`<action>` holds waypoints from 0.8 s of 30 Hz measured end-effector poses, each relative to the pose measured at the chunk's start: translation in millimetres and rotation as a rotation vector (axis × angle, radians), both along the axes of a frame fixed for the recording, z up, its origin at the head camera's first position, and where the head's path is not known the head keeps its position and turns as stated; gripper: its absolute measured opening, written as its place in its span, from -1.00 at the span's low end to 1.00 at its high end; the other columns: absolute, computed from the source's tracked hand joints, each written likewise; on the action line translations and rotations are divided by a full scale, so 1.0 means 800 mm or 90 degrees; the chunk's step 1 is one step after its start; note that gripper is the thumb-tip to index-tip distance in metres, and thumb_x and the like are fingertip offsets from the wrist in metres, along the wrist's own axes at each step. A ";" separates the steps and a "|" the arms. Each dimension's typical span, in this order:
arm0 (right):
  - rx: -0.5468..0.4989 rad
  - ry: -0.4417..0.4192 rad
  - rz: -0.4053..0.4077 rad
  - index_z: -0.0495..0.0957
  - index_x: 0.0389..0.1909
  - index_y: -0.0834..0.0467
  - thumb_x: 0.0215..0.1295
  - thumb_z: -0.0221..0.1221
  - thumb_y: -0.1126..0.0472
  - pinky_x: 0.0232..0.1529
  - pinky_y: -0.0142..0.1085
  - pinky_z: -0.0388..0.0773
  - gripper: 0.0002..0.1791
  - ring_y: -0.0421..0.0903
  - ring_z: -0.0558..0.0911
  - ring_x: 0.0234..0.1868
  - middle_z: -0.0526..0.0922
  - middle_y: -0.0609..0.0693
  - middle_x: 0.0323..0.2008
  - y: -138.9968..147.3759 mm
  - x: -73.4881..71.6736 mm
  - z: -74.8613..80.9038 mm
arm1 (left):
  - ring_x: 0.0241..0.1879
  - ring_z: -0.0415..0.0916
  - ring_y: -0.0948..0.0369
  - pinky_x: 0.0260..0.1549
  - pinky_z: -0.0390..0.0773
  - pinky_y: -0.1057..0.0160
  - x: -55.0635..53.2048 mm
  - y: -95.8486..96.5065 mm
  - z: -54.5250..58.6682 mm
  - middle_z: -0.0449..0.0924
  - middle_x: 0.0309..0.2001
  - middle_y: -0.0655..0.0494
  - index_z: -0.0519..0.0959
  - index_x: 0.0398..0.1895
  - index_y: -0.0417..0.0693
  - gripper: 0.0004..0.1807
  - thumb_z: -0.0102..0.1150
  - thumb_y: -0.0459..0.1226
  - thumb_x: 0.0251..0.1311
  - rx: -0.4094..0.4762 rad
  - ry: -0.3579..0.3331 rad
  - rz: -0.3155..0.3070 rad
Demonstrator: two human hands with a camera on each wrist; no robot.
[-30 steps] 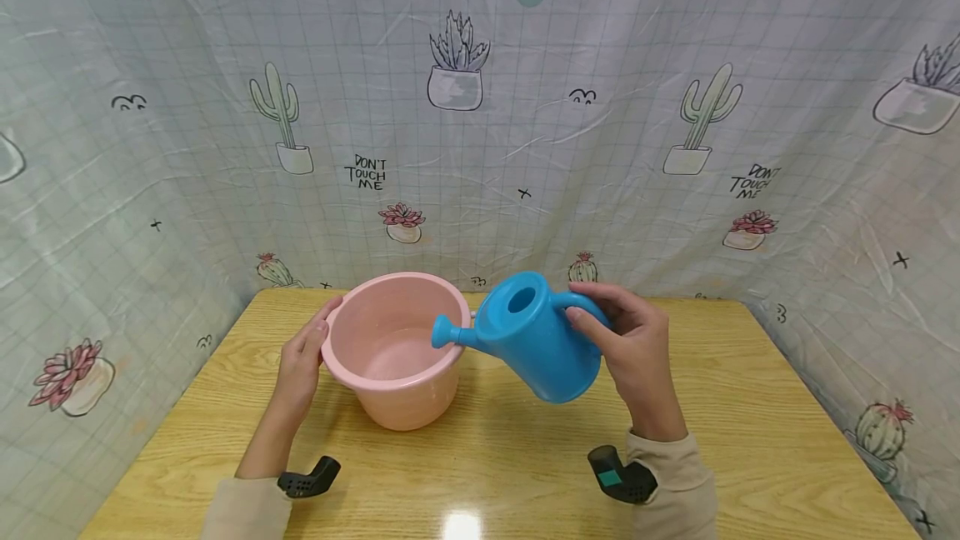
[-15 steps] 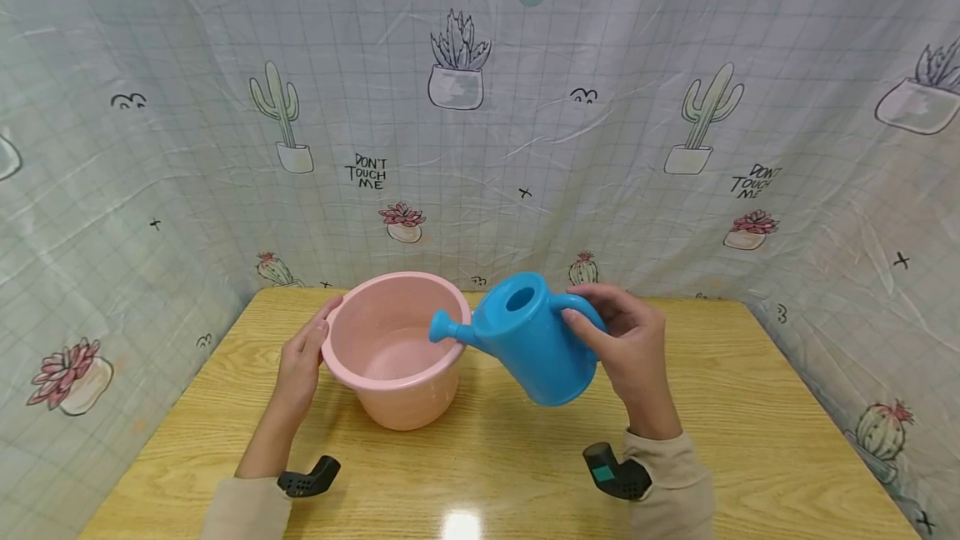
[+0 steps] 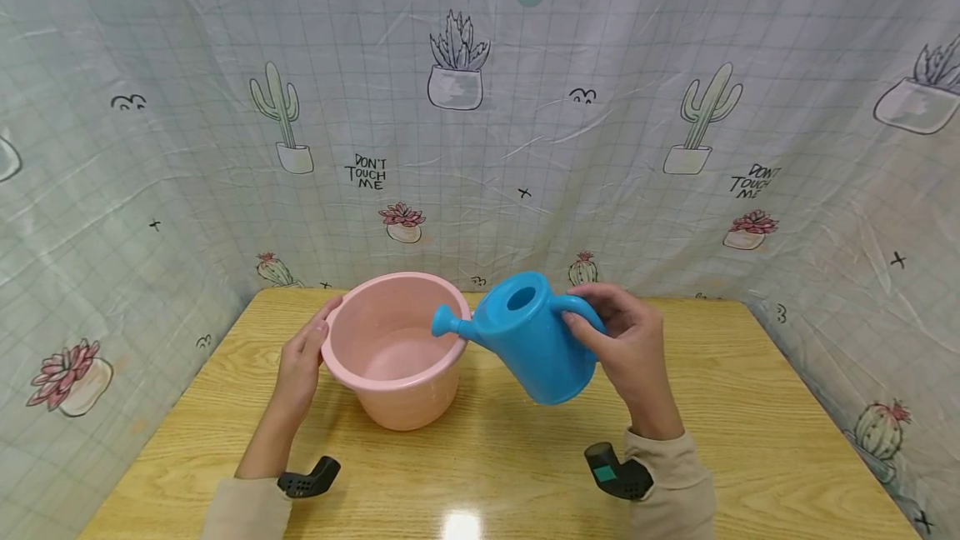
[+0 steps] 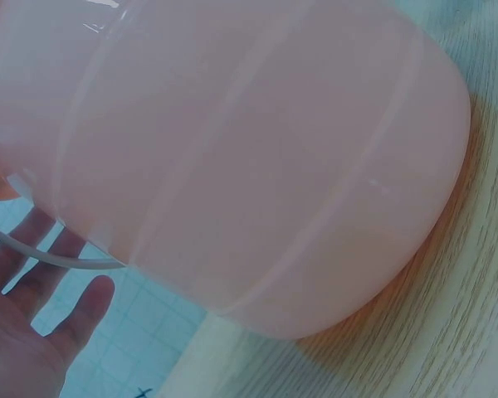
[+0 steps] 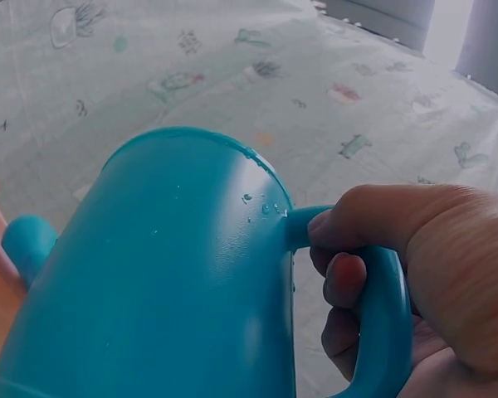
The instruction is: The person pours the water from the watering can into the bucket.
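Observation:
A pink plastic bucket (image 3: 408, 407) stands on the wooden table left of centre. At its left side my left hand (image 3: 300, 361) rests with the fingers against the outside below the rim. In the left wrist view these fingers (image 4: 83, 315) look fairly straight, and a thin grey handle (image 4: 66, 262) of the bucket crosses in front of them. My right hand (image 3: 633, 348) grips the handle of a blue watering can (image 3: 540, 357), fingers curled round it. The can leans left, its spout (image 3: 444, 322) reaching over the bucket's right rim. No stream from the spout is visible. Droplets cling to the can.
The wooden table (image 3: 750, 440) extends on both sides of the bucket. Behind and beside it hangs a pale curtain (image 3: 480, 148) printed with potted plants. Black wrist devices sit at the left (image 3: 309, 480) and right sleeve (image 3: 671, 482).
The watering can and my right hand have shifted slightly left, and the spout tip sits a little higher. My left hand and the bucket have stayed put.

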State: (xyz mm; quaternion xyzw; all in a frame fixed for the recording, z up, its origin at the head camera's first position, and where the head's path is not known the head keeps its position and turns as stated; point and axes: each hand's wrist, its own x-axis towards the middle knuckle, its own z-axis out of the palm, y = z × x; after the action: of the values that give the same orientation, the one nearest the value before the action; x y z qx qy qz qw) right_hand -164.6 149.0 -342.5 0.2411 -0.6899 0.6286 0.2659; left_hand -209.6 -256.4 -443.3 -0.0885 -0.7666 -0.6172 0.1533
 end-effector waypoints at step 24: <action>0.033 -0.095 -0.103 0.63 -0.25 0.29 0.05 0.39 0.39 -0.18 -0.40 0.64 -0.77 -0.23 0.65 -0.37 0.66 -0.24 -0.42 -0.002 0.001 0.003 | 0.30 0.25 0.58 0.11 0.36 0.65 -0.001 0.000 0.000 0.23 0.46 0.16 0.28 0.44 0.10 -0.46 -0.30 0.03 0.51 0.002 -0.005 -0.004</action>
State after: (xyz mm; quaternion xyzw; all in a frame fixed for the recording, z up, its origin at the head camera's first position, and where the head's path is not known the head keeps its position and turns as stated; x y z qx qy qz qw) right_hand -163.8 147.1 -340.3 0.1438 -0.7412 0.6031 0.2574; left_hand -210.5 -256.4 -443.0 -0.0883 -0.7661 -0.6192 0.1480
